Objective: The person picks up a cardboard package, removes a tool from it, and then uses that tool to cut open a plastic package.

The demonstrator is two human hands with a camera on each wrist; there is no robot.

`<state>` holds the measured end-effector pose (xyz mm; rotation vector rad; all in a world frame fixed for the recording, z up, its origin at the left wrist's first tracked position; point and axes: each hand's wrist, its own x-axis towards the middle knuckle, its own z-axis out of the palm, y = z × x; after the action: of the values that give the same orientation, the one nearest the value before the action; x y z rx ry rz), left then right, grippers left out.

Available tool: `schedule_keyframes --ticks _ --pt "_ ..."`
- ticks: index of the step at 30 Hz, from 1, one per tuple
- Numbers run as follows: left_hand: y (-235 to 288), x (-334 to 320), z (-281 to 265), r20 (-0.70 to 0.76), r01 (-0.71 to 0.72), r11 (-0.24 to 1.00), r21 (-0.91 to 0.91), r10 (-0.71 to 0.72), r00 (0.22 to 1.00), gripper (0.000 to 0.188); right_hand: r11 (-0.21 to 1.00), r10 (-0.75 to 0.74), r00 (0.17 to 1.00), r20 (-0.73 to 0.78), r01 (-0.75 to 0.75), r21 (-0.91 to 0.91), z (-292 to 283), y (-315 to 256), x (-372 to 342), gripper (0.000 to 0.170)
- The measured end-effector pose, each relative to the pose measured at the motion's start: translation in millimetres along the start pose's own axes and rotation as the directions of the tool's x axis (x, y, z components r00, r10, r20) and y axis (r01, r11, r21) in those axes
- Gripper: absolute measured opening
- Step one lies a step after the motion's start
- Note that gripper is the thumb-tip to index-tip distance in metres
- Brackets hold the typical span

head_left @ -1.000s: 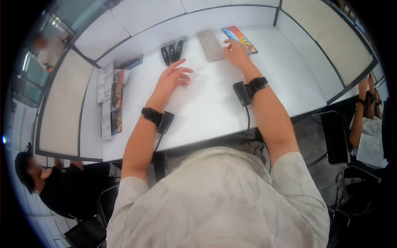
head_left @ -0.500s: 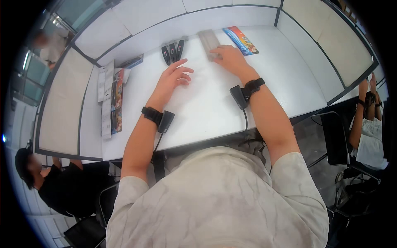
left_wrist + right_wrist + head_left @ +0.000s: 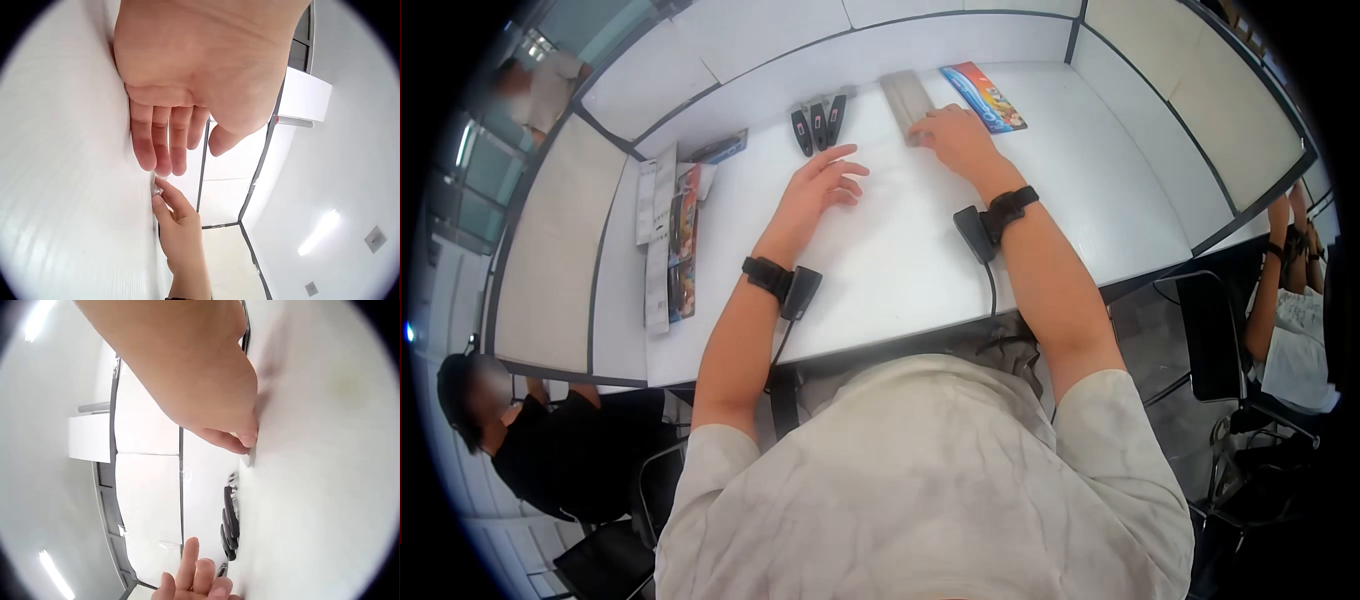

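My right hand (image 3: 958,140) is at the near end of a long clear plastic tray (image 3: 905,93), which lies on the white table. Thumb and forefinger pinch the tray's near edge, as the left wrist view shows from the side; there the right hand (image 3: 181,240) has a bit of clear plastic (image 3: 157,189) between its fingertips. My left hand (image 3: 818,190) rests on its edge on the table, fingers loosely extended and holding nothing. Just beyond its fingertips lie three black handle-like pieces (image 3: 819,128) with small red-and-white labels, fanned side by side.
A colourful printed card (image 3: 985,98) lies right of the tray. Along the left wall are more printed cards (image 3: 684,245) and white packaging strips (image 3: 657,290), with another flat pack (image 3: 720,148) in the back left corner. Low partition walls (image 3: 855,60) enclose the table's back and sides.
My right hand has moved left from beside the printed card onto the near end of the clear tray, and its fingers have closed on the edge. The left hand has stayed put.
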<state>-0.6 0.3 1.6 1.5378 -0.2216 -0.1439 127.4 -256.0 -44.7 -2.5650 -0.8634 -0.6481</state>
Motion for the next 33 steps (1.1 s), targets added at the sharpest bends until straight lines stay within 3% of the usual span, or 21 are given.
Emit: schedule_keyframes --ticks 6,8,11,12,13,14,16,20,22,26,29,33 --pt "1 -1 3 -0.027 -0.007 1.000 -0.015 0.007 1.000 0.042 0.998 0.046 0.995 0.083 -0.043 -0.039 -8 -9 2 0.018" --pt "-2 2 -4 -0.134 -0.023 0.999 0.030 0.027 0.991 0.037 0.995 0.079 0.989 0.127 -0.071 -0.064 -14 -15 2 0.020" --pt "-12 10 -22 -0.313 -0.138 0.980 0.144 0.177 0.933 0.031 0.995 -0.079 0.974 -0.211 0.066 -0.069 1 -10 -1 0.027" --pt "-16 14 -30 -0.371 -0.185 0.963 0.194 0.247 0.895 0.029 0.997 -0.078 0.972 -0.221 0.079 -0.008 -1 -11 0 0.029" --pt "-22 18 -41 -0.398 -0.143 0.924 0.355 0.288 0.871 0.032 0.994 -0.079 0.970 -0.231 0.094 0.056 -5 -14 2 0.031" --pt "-29 19 -48 -0.362 -0.145 0.805 0.575 0.409 0.838 0.034 0.986 -0.078 0.968 -0.239 0.110 0.122 -7 -18 3 0.032" --pt "-35 20 -55 -0.197 -0.109 0.429 0.896 0.607 0.769 0.038 0.982 -0.058 0.969 -0.242 0.098 0.159 -7 -25 4 0.031" --pt "-44 25 -63 -0.016 -0.170 0.255 0.952 0.597 0.802 0.046 0.979 -0.058 0.974 -0.219 0.099 0.181 -9 -28 4 0.029" --pt "-49 29 -67 0.121 -0.222 0.102 0.970 0.590 0.798 0.048 0.980 -0.034 0.977 -0.209 0.074 0.184 -15 -31 3 0.029" --pt "-48 23 -58 0.122 -0.129 -0.013 0.992 0.433 0.893 0.048 0.978 -0.051 0.973 -0.223 0.094 0.186 -6 -26 3 0.027" --pt "-51 24 -58 0.122 -0.125 -0.019 0.992 0.424 0.898 0.050 0.954 0.016 0.989 -0.146 0.029 0.300 -8 -30 0 0.027" --pt "-44 21 -66 0.082 -0.091 -0.008 0.996 0.516 0.853 0.058 0.970 -0.049 0.980 -0.192 0.093 0.226 -12 -29 4 0.026"
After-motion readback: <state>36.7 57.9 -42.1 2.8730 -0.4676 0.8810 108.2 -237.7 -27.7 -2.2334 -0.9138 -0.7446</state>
